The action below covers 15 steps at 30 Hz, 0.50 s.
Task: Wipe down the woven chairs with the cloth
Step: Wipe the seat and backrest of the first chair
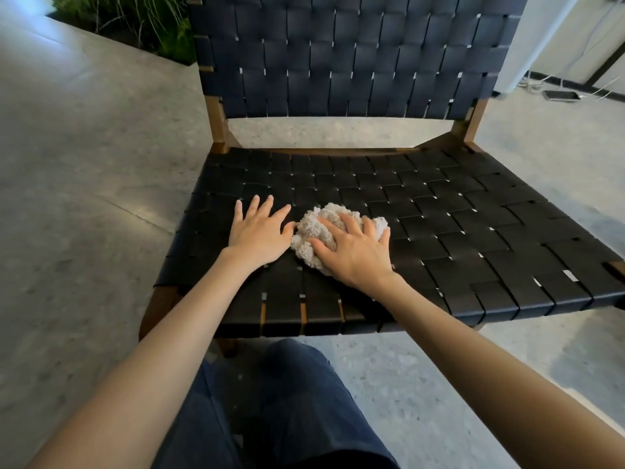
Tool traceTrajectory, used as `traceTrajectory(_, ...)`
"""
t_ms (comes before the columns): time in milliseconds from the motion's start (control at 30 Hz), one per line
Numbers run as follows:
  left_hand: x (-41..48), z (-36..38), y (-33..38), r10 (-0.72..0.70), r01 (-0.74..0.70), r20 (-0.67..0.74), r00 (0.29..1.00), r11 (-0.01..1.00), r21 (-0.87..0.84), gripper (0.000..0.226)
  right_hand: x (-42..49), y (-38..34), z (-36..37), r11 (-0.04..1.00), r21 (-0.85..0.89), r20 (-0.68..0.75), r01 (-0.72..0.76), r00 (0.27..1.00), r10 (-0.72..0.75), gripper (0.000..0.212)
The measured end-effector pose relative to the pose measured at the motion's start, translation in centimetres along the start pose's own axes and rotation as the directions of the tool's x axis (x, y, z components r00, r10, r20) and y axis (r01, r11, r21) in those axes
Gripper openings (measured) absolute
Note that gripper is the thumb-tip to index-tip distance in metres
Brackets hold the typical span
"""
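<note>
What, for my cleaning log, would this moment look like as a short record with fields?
surface: black woven-strap chair seat on a brown wooden frame
cloth: crumpled beige terry cloth, lying on the seat, left of its middle
right hand: fingers spread over the cloth, pressing it onto the seat
left hand: flat on the bare straps, close beside the cloth
backrest: dark blue woven-strap backrest, upright, no hand on it
floor: grey speckled floor around the chair
</note>
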<state>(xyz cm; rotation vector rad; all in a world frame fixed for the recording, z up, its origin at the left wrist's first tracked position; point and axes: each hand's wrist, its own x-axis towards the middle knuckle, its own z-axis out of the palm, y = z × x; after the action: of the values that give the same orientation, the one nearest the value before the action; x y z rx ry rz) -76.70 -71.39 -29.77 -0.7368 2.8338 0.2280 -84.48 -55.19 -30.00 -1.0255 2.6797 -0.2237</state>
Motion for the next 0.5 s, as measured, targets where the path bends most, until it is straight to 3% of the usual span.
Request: traceTrajectory(500,9.7,1.9,-0.7,-0.026,0.029,-0.144,0.989,0.999,0.020,0.057,20.1,0.2,1.9,0.998,0.031,-0.082,-0.046,0.995,0.048,0.056)
